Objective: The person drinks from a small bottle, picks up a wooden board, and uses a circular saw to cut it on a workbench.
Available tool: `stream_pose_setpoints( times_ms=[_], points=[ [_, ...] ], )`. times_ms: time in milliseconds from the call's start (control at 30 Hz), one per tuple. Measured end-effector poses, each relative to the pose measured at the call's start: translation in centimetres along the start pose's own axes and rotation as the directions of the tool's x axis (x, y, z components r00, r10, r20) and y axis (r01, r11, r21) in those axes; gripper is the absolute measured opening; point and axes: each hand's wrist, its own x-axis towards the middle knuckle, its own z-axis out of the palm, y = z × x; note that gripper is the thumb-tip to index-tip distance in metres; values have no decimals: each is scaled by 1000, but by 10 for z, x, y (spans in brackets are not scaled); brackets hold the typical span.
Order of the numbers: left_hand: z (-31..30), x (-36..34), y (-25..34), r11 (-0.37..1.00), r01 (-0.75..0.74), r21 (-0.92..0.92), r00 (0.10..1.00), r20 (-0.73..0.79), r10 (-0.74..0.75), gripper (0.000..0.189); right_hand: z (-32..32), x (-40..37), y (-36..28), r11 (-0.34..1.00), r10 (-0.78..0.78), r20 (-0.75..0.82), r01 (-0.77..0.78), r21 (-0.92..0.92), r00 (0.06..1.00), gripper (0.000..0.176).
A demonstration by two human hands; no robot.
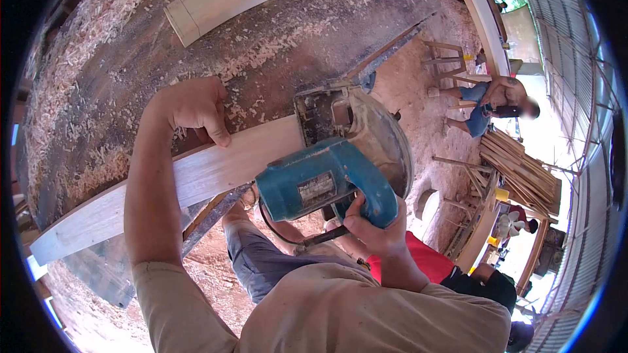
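Note:
My right hand [379, 230] is wrapped round the rear handle of a teal circular saw [297, 186]. The saw's dusty base and round guard rest at the right end of a long pale wooden board [216, 167]; the blade itself is hidden. My left hand [195, 108] grips this board to the left of the saw, with the thumb on its top face and the other fingers curled at its far edge. A black power cord [320, 238] runs from the saw near my right wrist.
Sawdust and shavings cover the dark workbench [261, 85]. A second curved board [242, 0] lies at its far side. A person [494, 101] sits at the right, near a stack of planks [520, 170]. Someone in a red shirt [418, 261] is close at my right.

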Motion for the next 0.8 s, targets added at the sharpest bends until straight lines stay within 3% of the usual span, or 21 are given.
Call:
stream_pose_setpoints(
  times_ms=[233, 600, 700, 800],
  points=[
    [-2, -1, 0, 999, -22, 31, 998, -54, 23, 40, 2, 2, -6, 1000, 0, -5, 0, -9, 1000, 23],
    [-1, 0, -1, 997, -29, 66, 1000, 2, 29, 34, 4, 7, -14, 996, 88, -30, -89, -16, 996, 26],
    [-1, 0, 0, 996, -39, 82, 999, -12, 41, 35, 5, 6, -10, 991, 99, -22, -96, 89, 995, 26],
    [-1, -3, 2, 995, -59, 84, 997, -40, 62, 35, -1, 6, -5, 996, 83, 24, -82, -44, 996, 26]
  ],
)
